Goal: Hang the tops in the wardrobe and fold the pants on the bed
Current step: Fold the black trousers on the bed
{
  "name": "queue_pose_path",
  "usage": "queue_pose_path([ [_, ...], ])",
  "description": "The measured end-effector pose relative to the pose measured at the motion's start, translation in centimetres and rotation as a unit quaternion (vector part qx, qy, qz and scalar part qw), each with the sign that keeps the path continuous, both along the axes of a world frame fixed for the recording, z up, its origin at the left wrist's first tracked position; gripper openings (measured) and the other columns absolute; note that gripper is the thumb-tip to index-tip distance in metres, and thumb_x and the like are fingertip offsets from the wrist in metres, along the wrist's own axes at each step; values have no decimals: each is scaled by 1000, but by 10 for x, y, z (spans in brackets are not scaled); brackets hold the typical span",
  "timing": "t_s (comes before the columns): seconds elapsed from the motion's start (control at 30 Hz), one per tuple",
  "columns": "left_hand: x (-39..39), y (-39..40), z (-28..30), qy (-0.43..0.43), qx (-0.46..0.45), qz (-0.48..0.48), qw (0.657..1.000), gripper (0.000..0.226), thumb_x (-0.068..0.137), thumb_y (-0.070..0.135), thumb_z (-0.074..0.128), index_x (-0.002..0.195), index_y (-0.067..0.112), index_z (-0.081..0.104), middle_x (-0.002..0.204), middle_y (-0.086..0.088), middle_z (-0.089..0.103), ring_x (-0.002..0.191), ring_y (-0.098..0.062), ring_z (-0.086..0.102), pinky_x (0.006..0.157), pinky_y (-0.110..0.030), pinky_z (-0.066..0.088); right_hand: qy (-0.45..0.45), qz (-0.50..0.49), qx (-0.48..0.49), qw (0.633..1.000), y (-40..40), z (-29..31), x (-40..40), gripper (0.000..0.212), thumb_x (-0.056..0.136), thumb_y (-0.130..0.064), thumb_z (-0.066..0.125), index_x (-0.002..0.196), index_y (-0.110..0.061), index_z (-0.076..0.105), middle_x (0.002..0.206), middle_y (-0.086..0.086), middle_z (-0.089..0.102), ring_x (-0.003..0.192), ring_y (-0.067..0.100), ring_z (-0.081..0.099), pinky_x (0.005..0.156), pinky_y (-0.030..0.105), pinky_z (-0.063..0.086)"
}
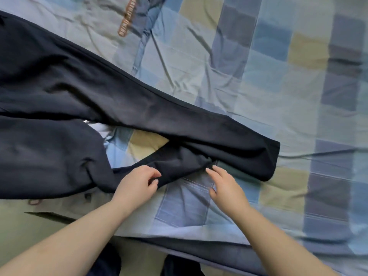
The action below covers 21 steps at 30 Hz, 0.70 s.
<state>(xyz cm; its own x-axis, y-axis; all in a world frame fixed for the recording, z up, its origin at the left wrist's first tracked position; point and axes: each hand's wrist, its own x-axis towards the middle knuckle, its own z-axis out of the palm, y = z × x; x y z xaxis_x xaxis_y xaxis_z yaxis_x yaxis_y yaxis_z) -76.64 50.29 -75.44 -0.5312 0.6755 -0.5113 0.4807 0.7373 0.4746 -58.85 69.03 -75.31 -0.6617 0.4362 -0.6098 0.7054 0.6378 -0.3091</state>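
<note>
We are on the pants-folding step: the dark pants (123, 108) sprawl across the bed (278, 80), the near leg crumpled. Our left hand (137, 186) pinches its edge; our right hand (225, 186), fingers relaxed, touches the hem. Next, we judge, straighten that leg onto the other.

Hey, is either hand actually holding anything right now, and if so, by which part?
The left hand pinches the dark pants at the edge of the crumpled lower leg. The right hand is open, fingertips at the fabric, holding nothing.
</note>
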Motion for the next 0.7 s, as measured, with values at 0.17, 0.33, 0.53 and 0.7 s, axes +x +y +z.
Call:
queue_pose_path([
  [0.17,20,12,-26,152,-179,-229,945,84,88,8,46,152,29,-4,160,-12,-6,147,-27,4,114,-42,17,-15,143,121,982,34,-30,-2,39,87,-6,53,121,-25,53,159,12,-15,146,28,-15,113,57,9],
  [0.33,-9,30,-41,29,-118,-151,981,69,87,1,38,146,37,29,147,7,40,129,-17,43,97,-32,42,131,296,219,920,64,-42,-16,10,69,-7,74,74,-12,67,147,12,42,138,29,37,106,62,29],
  [0.53,-30,47,-11,-199,-116,-137,963,38,78,0,41,94,26,63,90,12,64,87,-4,57,80,-20,44,212,364,167,891,53,-42,3,25,66,-6,77,89,-15,73,102,2,70,115,23,61,105,54,38],
  [0.7,-50,77,39,-358,-148,-149,910,17,59,15,44,70,19,56,69,6,56,64,-7,51,63,-25,40,199,275,60,939,50,11,-30,12,72,-11,62,72,-21,55,70,-1,58,63,22,58,74,28,45],
])
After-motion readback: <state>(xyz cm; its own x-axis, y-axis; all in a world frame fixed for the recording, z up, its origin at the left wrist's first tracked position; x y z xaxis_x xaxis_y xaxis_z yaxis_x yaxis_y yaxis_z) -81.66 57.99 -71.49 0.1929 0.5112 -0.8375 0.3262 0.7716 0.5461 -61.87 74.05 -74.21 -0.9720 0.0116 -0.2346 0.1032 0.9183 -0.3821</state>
